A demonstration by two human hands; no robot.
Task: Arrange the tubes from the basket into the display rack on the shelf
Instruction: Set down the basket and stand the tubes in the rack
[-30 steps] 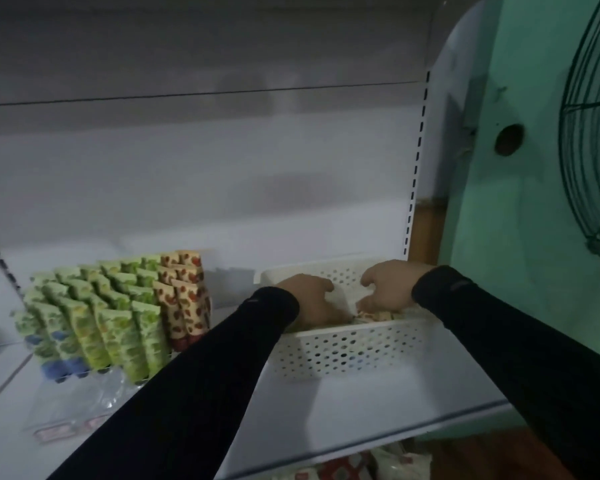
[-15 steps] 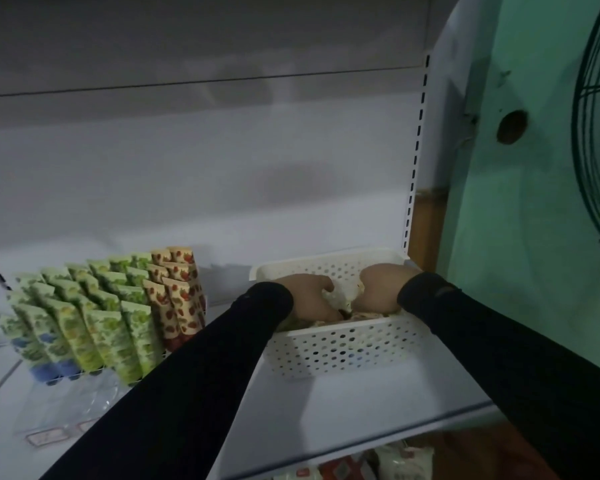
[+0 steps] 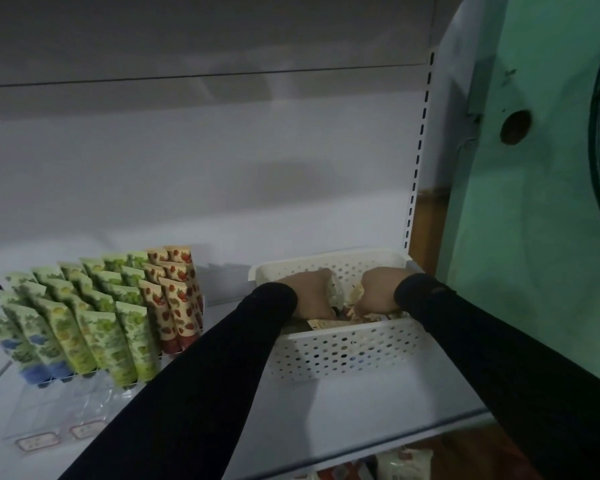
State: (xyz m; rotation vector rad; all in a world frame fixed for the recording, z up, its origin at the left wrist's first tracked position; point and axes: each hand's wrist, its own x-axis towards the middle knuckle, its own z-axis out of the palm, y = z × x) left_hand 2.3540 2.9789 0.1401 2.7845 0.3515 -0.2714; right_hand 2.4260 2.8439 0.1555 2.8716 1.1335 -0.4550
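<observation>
Where a second ago both only reached in, left hand (image 3: 310, 294) and right hand (image 3: 378, 289) (fingers curled) deeper in basket (image 3: 343, 348), each round a tube (image 3: 335, 289).

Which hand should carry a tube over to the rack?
Probably the left hand. It is in the basket on the side nearer the rack, gripping a tube. The right hand would have to cross over.

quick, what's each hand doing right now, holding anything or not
Left hand: inside the basket, fingers curled on a tube.
Right hand: inside the basket, fingers curled down among the tubes; whether it holds one cannot be told.
</observation>
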